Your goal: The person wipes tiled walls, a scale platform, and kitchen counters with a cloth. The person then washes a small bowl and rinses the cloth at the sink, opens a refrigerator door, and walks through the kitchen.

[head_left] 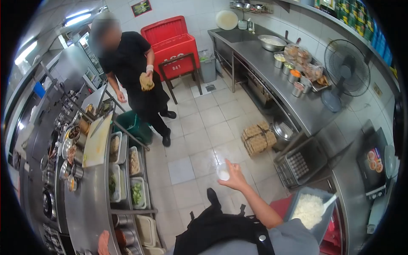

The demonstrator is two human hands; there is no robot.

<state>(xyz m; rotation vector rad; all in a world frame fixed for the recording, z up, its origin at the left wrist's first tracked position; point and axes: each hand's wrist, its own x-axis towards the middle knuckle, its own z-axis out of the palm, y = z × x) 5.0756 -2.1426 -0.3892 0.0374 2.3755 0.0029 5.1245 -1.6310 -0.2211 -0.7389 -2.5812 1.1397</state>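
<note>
My right hand (234, 177) is stretched out over the tiled floor, its thumb and fingers closed around a small clear cup (222, 172). Something white lies inside the cup, too small to name. Below my right forearm stands a grey tub of white rice (308, 211), with a white paddle (330, 202) stuck in it. My left hand does not show. At the lower left, a pinkish item (103, 243) that I cannot make out lies by the counter's edge.
A person in black (127, 63) stands ahead on the left, holding a yellowish cloth (146, 81). Steel counters (91, 204) line both sides. Egg-carton stacks (258, 139) sit on the floor at the right. A fan (346, 68) stands on the right counter; a red cooler (174, 46) is behind.
</note>
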